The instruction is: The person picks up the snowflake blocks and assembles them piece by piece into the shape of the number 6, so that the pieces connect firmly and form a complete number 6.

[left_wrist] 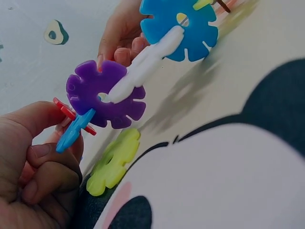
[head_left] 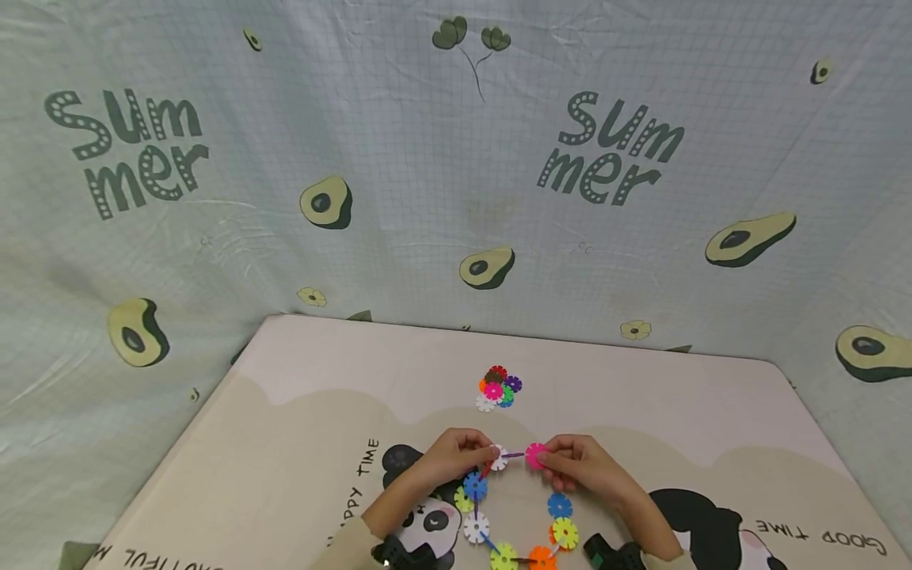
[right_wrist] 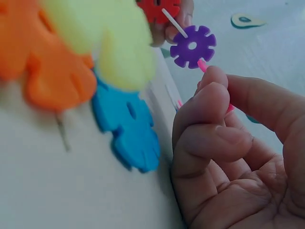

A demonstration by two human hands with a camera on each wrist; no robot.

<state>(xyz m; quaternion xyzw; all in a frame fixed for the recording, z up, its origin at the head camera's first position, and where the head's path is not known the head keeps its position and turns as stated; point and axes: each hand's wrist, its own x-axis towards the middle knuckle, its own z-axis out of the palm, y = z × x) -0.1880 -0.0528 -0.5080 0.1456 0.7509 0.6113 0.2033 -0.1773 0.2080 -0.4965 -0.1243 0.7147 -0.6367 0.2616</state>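
A chain of slotted plastic snowflake discs bends into an incomplete loop on the mat. At its far side my left hand (head_left: 456,455) pinches a white snowflake disc (head_left: 500,458), with a red snowflake disc (left_wrist: 71,114) joined beside it. A purple snowflake disc (right_wrist: 193,46) links the white one to a pink snowflake disc (head_left: 536,456). Thumb and fingers of my right hand (head_left: 580,465) pinch that pink disc. Below the right hand, the blue snowflake disc (head_left: 560,504) at the chain's other end stands apart from the pink one. Fingers partly hide the white and pink discs.
Loose discs of several colours lie in a small pile (head_left: 494,390) beyond the hands. A yellow-green disc (left_wrist: 114,162) rests on the mat beside the chain's left side. A printed curtain (head_left: 413,158) hangs behind the table (head_left: 321,356).
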